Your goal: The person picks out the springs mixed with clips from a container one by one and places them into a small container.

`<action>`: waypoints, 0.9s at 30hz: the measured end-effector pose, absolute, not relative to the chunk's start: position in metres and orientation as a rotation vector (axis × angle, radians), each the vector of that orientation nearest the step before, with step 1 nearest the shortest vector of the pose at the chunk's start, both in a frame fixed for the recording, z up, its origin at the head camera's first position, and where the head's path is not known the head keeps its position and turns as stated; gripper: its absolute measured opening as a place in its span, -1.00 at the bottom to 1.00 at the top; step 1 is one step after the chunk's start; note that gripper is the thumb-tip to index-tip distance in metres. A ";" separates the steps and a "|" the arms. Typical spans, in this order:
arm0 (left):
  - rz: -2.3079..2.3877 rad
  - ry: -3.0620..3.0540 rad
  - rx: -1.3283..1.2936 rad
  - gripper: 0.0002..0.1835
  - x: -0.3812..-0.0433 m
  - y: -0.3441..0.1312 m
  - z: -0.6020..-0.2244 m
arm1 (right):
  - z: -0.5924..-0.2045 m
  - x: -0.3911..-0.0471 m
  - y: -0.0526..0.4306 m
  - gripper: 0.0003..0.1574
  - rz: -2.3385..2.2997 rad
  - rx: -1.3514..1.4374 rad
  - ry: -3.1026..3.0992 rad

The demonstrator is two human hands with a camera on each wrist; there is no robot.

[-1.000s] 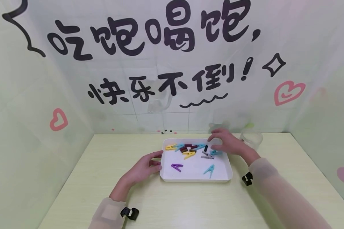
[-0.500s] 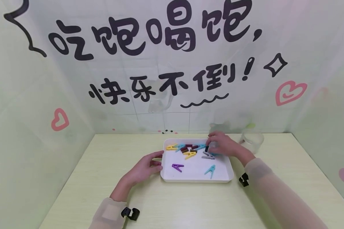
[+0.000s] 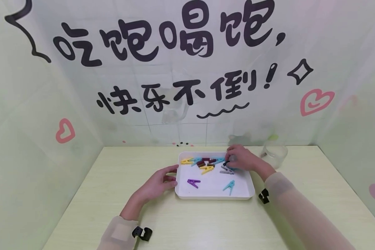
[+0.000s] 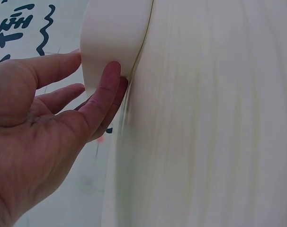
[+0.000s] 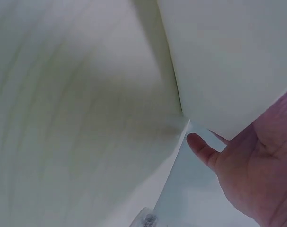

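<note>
A white tray (image 3: 214, 197) holds purple (image 3: 193, 182), light blue (image 3: 229, 186), yellow (image 3: 207, 169) and grey (image 3: 226, 171) clothespins, with small dark brown claw-like clips (image 3: 201, 163) among them. At its left end, my left hand (image 3: 156, 183) touches the outer wall with extended fingers, as the left wrist view also shows. My right hand (image 3: 243, 158) reaches over the back right corner, its fingertips pinching a small black clip (image 3: 226, 164). A light blue clothespin under that hand is mostly hidden. In the right wrist view, the tray wall (image 5: 228, 61) hides the fingertips.
A clear jar (image 3: 275, 154) stands on the pale wooden table (image 3: 203, 222) behind my right wrist. White printed curtains (image 3: 128, 132) enclose the table at the back and both sides.
My right hand has come down and inward onto the small black clip, which now leans over instead of standing nearly upright. My left hand stays at the tray's left end.
</note>
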State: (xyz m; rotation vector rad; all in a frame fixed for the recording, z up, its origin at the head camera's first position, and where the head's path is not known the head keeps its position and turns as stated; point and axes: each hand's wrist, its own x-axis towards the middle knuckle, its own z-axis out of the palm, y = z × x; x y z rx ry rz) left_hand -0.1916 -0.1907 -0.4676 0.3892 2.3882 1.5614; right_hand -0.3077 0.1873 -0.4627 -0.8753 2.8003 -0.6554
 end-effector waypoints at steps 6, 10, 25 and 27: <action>1.567 2.380 0.387 -0.31 -0.191 -0.190 -0.468 | -0.462 -0.306 0.184 -0.95 -0.654 -0.801 2.792; 1.565 2.381 0.389 -0.31 -0.191 -0.190 -0.468 | -0.461 -0.306 0.183 -0.92 -0.634 -0.783 2.791; 1.546 2.399 0.392 -0.31 -0.192 -0.191 -0.469 | -0.446 -0.300 0.197 -0.96 -0.772 -0.674 2.827; 1.549 2.396 0.389 -0.31 -0.192 -0.191 -0.469 | -0.445 -0.300 0.199 -0.95 -0.801 -0.677 2.838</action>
